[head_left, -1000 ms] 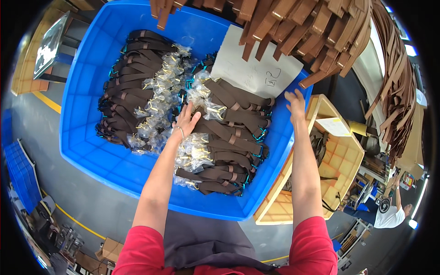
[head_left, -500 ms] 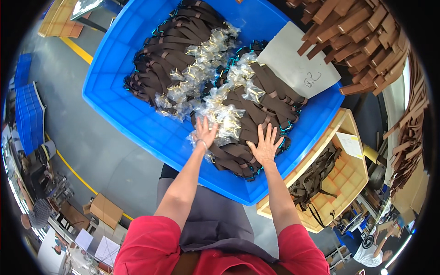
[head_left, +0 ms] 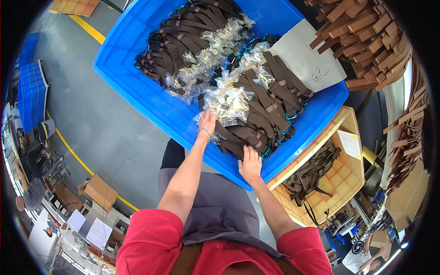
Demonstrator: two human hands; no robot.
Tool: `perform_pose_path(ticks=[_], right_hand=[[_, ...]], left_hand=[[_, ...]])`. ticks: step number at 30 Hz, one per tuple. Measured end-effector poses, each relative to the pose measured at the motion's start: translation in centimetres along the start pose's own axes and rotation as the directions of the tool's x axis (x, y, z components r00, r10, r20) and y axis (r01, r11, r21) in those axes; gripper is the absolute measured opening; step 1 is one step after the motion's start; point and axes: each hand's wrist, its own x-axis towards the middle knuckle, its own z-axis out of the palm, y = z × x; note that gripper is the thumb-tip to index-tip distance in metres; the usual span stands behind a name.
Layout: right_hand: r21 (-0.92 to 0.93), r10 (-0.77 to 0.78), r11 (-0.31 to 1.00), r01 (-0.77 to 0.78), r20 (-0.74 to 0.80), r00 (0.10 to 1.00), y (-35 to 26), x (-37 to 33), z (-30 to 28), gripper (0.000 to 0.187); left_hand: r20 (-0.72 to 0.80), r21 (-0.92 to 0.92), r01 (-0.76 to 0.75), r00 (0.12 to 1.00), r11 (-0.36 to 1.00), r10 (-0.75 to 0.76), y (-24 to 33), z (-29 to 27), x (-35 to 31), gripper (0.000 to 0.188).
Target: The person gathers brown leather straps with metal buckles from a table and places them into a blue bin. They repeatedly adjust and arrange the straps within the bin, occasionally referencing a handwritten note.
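Observation:
Brown webbing straps [head_left: 259, 121] lie bundled in two rows in a large blue plastic bin [head_left: 137, 107]. Their metal-hooked ends, wrapped in clear plastic bags [head_left: 229, 103], meet along the middle. Beside the near end of these bags, my left hand [head_left: 207, 124] rests against the row with its fingers stretched out. My right hand [head_left: 250, 164] lies on the nearest straps by the bin's near wall, fingers extended over them and fingertips partly hidden. Neither hand visibly grips a strap. Teal fittings [head_left: 291, 117] show along the right ends of the row.
A handwritten white sheet [head_left: 316, 62] leans inside the bin's far right. Right of the bin stands a yellow crate [head_left: 341, 176] with more dark straps. Many brown strips [head_left: 366, 39] hang at the upper right. Cardboard boxes [head_left: 101, 191] and other people are farther off.
My right hand has moved nearer and left, from the middle of the straps to their near edge, its fingers closer together. My left hand stays by the bags, fingers less spread. The view has shifted slightly.

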Motion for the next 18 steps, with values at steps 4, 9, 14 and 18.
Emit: perform_pose_path(ticks=[4, 9, 14, 18], right_hand=[[-0.228, 0.014, 0.973, 0.028, 0.18, 0.983, 3.1, 0.5, 2.1, 0.051], [-0.287, -0.094, 0.938, 0.192, 0.324, 0.941, 5.3, -1.0, 2.9, 0.023], [-0.02, -0.054, 0.998, 0.056, 0.092, 0.994, 2.6, 2.0, -2.4, 0.025], [-0.007, 0.032, 0.999, -0.032, 0.148, 0.989, 2.9, 5.7, -3.1, 0.066]], left_hand=[[0.06, 0.342, 0.031, 0.997, 0.939, -0.055, 4.5, -0.7, -1.2, 0.091], [0.031, 0.577, -0.008, 0.999, 0.817, -0.013, 2.3, 3.9, -3.7, 0.114], [0.165, 0.638, 0.054, 0.965, 0.768, -0.205, 5.6, 1.9, -4.5, 0.108], [-0.044, -0.082, -0.032, 0.999, 0.996, 0.029, 1.9, -1.1, 0.1, 0.09]])
